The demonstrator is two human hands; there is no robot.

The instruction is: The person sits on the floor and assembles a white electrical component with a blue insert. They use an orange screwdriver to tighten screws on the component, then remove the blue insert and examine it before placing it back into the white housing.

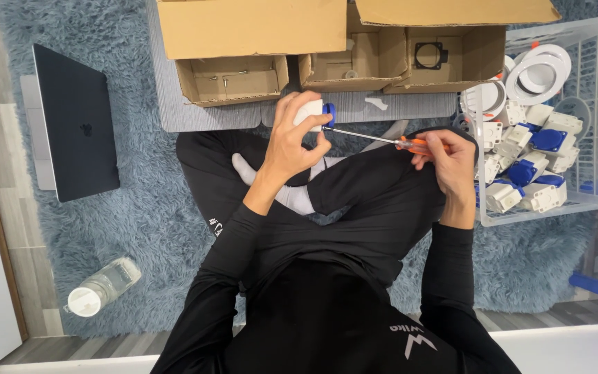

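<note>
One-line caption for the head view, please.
Seated person's left hand holds a white-and-blue socket while the right hand drives an orange-handled screwdriver into it.

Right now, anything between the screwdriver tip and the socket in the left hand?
Nothing visible. The orange-handled screwdriver in the right hand runs its bare shaft straight to the white plastic socket with a blue cap, gripped in the left hand; the tip already meets it.

3 open brown cardboard boxes [327, 52] stand in a row ahead of the person; a closed dark laptop [76, 121] lies at left.
</note>
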